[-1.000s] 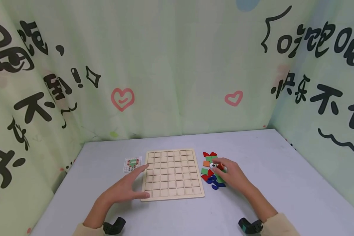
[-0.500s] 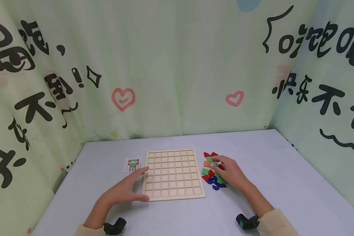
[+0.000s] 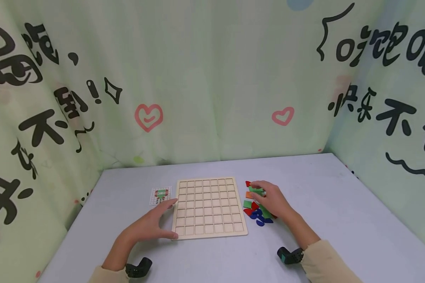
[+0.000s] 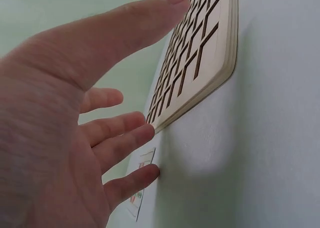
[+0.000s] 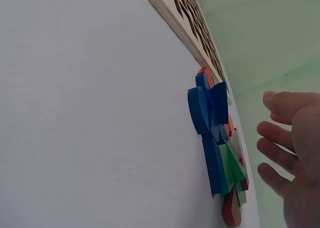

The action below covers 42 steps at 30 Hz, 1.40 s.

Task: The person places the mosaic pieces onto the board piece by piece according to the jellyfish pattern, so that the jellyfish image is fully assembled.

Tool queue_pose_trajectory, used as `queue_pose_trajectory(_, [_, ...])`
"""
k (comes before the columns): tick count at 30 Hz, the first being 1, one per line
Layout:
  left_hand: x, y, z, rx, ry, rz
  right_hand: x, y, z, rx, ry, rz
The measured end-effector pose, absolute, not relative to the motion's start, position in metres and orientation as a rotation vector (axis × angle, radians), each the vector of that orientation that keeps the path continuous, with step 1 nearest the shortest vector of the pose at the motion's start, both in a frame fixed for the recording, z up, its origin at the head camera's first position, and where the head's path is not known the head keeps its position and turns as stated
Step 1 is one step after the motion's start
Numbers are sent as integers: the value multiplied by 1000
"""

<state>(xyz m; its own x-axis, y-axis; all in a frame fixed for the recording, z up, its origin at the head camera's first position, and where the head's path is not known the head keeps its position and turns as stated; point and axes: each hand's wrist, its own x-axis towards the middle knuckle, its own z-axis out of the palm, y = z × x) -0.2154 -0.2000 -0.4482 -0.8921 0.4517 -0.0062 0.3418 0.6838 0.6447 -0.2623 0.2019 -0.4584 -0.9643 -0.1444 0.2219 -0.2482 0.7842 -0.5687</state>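
Note:
A square wooden grid board (image 3: 209, 207) lies on the table. My left hand (image 3: 151, 223) spans its left edge, thumb at the near corner and fingers toward the middle of that side, all fairly straight. In the left wrist view the thumb (image 4: 125, 33) overlaps the board's rim. My right hand (image 3: 273, 198) hovers over a pile of coloured wooden pieces just right of the board. Its fingers (image 5: 275, 138) are loosely bent, with nothing visible between them. Green pieces (image 3: 257, 191) show by its fingertips; blue pieces (image 3: 256, 214) lie nearer. The hand hides part of the pile.
A small printed pattern card (image 3: 160, 195) lies left of the board, behind the left hand. Red pieces (image 3: 248, 212) and an orange square (image 3: 248, 195) edge the pile beside the board. A curtain (image 3: 212, 78) with printed lettering surrounds the white table (image 3: 340, 212).
My right hand has shifted a little toward the far end of the pile. A white piece with a dark dot, seen at its fingertips earlier, is hidden now. The left hand has stayed put.

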Motion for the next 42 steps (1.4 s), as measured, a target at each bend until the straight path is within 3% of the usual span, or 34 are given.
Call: queue_pose_trajectory(42, [-218,-196,-453,668,2782,781,-315,190,-474,93,-2908,895])
